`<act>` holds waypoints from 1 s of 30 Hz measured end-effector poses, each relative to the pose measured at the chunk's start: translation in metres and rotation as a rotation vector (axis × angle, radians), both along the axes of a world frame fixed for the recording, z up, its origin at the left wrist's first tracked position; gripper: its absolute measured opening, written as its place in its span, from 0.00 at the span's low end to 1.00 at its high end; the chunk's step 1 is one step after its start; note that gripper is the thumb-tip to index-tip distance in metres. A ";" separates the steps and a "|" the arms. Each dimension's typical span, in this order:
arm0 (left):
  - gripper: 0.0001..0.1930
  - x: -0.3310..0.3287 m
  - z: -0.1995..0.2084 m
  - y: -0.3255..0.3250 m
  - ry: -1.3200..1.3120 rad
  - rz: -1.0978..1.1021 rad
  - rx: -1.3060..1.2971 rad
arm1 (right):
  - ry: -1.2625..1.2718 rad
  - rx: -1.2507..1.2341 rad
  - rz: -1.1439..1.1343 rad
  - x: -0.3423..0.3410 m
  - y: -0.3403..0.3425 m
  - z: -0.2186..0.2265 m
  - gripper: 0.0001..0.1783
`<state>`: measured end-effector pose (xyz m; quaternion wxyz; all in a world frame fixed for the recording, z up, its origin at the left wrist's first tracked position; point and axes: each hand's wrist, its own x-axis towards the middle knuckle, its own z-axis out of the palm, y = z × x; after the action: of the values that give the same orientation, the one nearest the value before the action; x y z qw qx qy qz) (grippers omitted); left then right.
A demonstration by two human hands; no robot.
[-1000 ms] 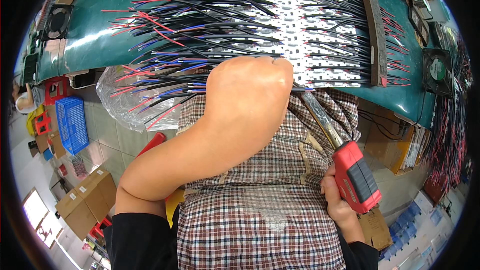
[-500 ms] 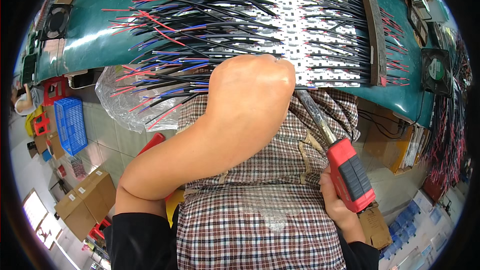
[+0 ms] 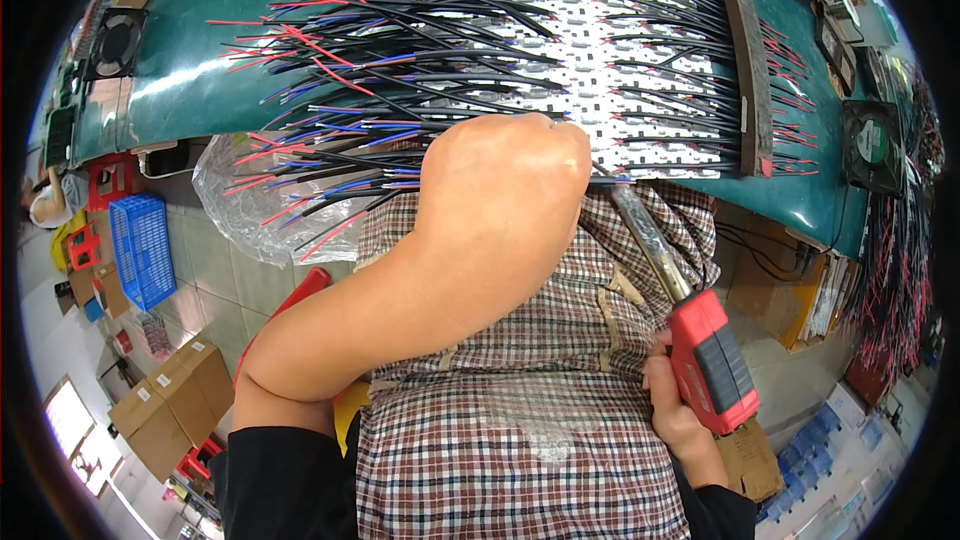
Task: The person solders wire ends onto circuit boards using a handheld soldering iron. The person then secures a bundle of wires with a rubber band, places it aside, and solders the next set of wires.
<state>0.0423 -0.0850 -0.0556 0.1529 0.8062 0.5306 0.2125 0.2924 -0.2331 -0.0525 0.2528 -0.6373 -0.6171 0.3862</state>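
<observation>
My left hand (image 3: 505, 175) is curled over the near edge of a panel of white circuit boards (image 3: 655, 152). Its back faces up and hides the fingertips, so I cannot make out what they hold. In my right hand (image 3: 676, 405) is a red and black soldering gun (image 3: 712, 360), gripped by the handle. The gun's metal barrel slants up and left, its front end near the lower edge of the boards, beside my left hand. Black-sleeved wires (image 3: 330, 90) with red and blue ends fan out left of the boards, and more wires stick out on the right.
A dark bar (image 3: 745, 80) lies across the right-hand wires on the green table (image 3: 180, 90). Small fans stand at left (image 3: 117, 43) and right (image 3: 872, 145). Clear plastic (image 3: 240, 205) hangs below the table edge. A blue crate (image 3: 142, 250) and cardboard boxes (image 3: 175, 390) sit at left.
The soldering gun and my right hand have shifted slightly right and down, its front end moving away from my left hand. My left hand stays nearly in place.
</observation>
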 end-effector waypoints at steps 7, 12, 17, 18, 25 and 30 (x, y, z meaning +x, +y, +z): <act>0.05 0.000 0.001 0.001 0.024 0.009 -0.029 | 0.019 0.002 -0.029 0.001 -0.003 -0.001 0.10; 0.05 -0.002 0.001 0.005 0.028 0.013 -0.046 | 0.001 -0.034 -0.054 0.000 0.003 0.000 0.11; 0.06 -0.004 0.002 0.004 0.050 0.029 -0.005 | 0.056 -0.061 -0.125 0.010 -0.001 -0.006 0.12; 0.06 -0.005 0.004 0.004 0.047 0.004 -0.067 | 0.054 -0.047 -0.148 0.013 -0.002 -0.010 0.14; 0.04 -0.020 0.045 0.002 -0.064 0.040 0.066 | 0.300 0.267 -0.456 0.016 0.042 -0.005 0.15; 0.11 -0.049 0.102 0.036 -0.015 0.186 0.194 | 0.351 0.396 -0.503 0.025 0.073 0.004 0.15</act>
<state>-0.0072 -0.0494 0.0466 0.0575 0.7628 0.5790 0.2820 0.3175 -0.1597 -0.0488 0.5605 -0.6319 -0.4508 0.2885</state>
